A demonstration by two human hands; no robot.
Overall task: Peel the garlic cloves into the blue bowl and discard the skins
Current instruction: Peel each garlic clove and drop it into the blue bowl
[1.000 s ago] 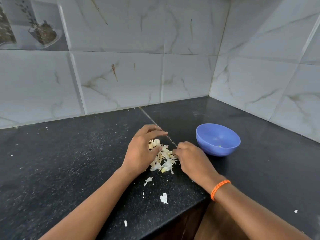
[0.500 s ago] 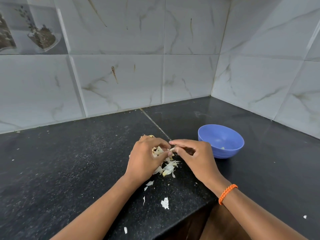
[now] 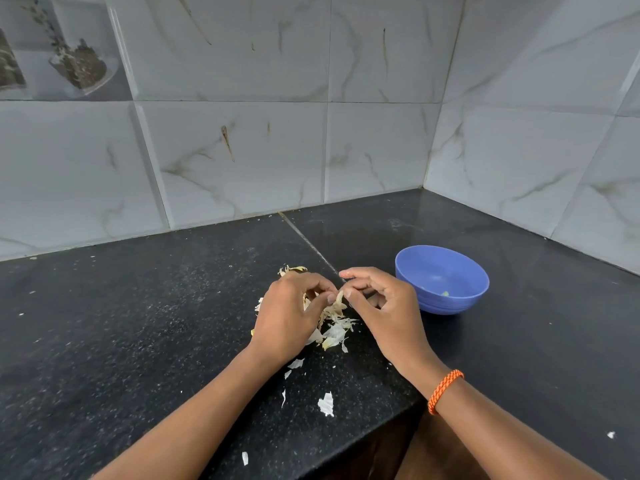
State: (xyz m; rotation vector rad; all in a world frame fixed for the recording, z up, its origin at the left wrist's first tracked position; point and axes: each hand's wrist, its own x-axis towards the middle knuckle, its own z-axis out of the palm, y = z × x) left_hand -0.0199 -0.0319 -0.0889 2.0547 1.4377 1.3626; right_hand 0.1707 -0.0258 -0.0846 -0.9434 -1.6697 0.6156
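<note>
Flanking both hands [image 3: 341, 310], garlic skins [image 3: 334, 332], blue bowl [image 3: 442, 279].

The single head view looked forward and down from above the counter's [image 3: 104, 341] near edge, facing the corner where two tiled walls [image 3: 381, 133] met. Wide-angle bending curved the tile lines toward the frame's borders. Both forearms entered from the bottom, so the camera sat close above the work, roughly centred between them.
</note>
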